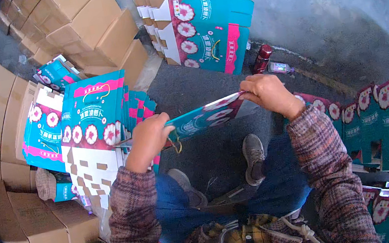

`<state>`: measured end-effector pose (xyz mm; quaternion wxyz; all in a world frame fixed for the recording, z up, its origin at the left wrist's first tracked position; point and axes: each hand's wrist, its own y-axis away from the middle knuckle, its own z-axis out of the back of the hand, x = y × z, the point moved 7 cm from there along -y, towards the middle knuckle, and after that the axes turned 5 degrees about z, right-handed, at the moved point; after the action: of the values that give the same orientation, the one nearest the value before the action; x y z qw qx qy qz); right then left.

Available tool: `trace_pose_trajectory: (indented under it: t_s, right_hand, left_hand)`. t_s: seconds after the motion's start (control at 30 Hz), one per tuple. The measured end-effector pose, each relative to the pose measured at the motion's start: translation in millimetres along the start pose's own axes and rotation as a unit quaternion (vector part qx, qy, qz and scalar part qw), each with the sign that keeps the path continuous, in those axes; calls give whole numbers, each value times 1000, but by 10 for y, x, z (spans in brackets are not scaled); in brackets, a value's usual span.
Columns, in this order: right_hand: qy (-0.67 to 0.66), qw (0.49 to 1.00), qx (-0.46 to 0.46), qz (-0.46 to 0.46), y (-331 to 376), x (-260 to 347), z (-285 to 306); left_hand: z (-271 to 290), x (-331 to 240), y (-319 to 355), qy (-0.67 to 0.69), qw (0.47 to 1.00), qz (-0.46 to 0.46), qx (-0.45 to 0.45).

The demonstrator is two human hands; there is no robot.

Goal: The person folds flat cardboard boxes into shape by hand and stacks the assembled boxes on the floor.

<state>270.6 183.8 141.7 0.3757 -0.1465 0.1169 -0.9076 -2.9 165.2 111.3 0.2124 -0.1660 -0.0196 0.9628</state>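
Both my hands hold a flattened teal and maroon carton [209, 118] stretched between them above my knees, tilted so that its printed face shows narrowly. My left hand [147, 136] is closed on its left end, near a yellow cord loop. At the upper right corner, my right hand [269, 93] pinches the edge between thumb and fingers. Just left of my left hand lies a pile of flat teal cartons [93, 109] with pink bands and white, slotted flaps.
Brown cardboard boxes [80, 27] are stacked at the left and far left. More flat cartons [212, 27] lean against the grey wall [308, 6]. A dark red bottle [262, 58] and a clear bottle [280, 67] are beside it. Standing cartons [387, 116] line the right.
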Motion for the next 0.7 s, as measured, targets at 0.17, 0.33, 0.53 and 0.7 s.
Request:
trace_pose_trajectory:
  t_s: [0.17,0.33,0.53,0.7]
  right_hand:
    - [19,1000,6,23,-145,173,-83]
    - [27,998,20,50,-340,301,-205]
    - [25,999,14,32,-528,202,-226]
    - [21,999,21,36,-664,129,-290]
  left_hand:
    - [42,-162,-9,-5,1000,-11,-10]
    - [48,-41,-70,-17,999,-11,-36]
    - [141,-15,-152,-98,986,8,-131]
    - [117,84,-170,-78,982,2,-169]
